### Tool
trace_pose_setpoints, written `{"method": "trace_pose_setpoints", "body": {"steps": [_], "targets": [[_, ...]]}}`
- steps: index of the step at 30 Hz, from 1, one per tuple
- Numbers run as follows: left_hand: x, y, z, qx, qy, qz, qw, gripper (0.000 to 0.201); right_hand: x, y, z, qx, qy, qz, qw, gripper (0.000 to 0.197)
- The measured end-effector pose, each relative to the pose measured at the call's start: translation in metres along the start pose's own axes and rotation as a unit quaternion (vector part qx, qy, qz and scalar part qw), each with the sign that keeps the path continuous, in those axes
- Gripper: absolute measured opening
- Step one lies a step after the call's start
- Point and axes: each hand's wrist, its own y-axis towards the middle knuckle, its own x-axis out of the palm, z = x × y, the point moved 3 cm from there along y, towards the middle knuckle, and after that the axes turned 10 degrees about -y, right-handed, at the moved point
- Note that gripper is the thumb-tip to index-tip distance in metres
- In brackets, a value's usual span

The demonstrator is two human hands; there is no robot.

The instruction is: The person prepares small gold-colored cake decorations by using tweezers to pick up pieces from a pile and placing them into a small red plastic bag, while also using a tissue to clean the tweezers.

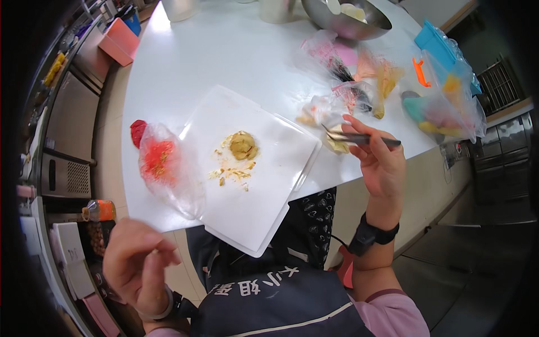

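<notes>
My right hand (377, 156) grips dark tweezers (370, 139), their tips pointing left over a pale yellow lump (338, 144) near the table's edge. My left hand (137, 264) is raised off the table at the lower left; its fingers are bent but smeared by motion, so any small thing between them cannot be made out. A mustard-yellow ball of dough-like paste (243, 145) rests on white sheets or boards (252, 208) that stick out past the table's front edge. Yellowish crumbs (230, 174) lie beside the ball.
Left of the boards lie a clear plastic bag with red-orange bits (160, 163) and a red lump (137, 132). Several bags of coloured paste (365, 78) crowd the right, near a bag-covered blue container (438, 48). A steel bowl (359, 25) stands at the back.
</notes>
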Motion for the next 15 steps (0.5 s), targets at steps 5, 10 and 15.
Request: {"method": "trace_pose_setpoints", "body": {"steps": [5, 10, 15], "targets": [[0.041, 0.020, -0.010, -0.239, -0.303, -0.090, 0.918, 0.055, 0.035, -0.030, -0.017, -0.042, 0.163, -0.257, 0.951, 0.025], [0.055, 0.014, -0.028, -0.287, -0.325, -0.163, 0.886, 0.045, 0.068, -0.049, -0.017, -0.021, 0.206, -0.376, 0.903, 0.022], [0.039, 0.007, -0.038, -0.319, -0.357, -0.070, 0.875, 0.014, 0.053, -0.052, -0.008, -0.004, 0.127, -0.354, 0.927, 0.022]]}}
